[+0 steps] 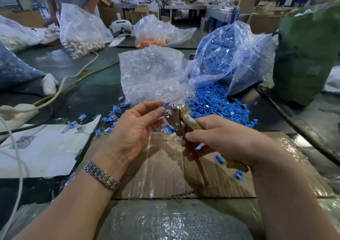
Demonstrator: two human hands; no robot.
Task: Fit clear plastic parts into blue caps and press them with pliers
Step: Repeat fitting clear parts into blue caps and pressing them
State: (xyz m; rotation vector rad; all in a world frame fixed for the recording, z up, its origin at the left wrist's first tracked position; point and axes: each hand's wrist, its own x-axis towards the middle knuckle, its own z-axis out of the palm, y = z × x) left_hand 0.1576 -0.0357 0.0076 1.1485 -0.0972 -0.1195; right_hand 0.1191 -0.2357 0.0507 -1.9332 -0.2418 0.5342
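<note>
My right hand [220, 138] grips the yellowed handles of the pliers [176, 117], whose metal head points up and left above the cardboard. My left hand [136, 127] is raised beside that head, its fingertips pinching a small blue cap [166, 105] at the jaws. Whether a clear part sits in the cap is too small to tell. A heap of loose blue caps [217, 103] spills from a clear bag [230, 55] behind the pliers. A bag of clear plastic parts [152, 72] lies just left of it. Several assembled pieces [110, 119] are scattered to the left.
Flattened cardboard [165, 166] covers the table under my hands, with a white sheet [42, 147] at its left. Cables [60, 90] cross the left side. A green sack [305, 55] stands at the right. Bags of orange [152, 41] and mixed parts [81, 44] stand farther back.
</note>
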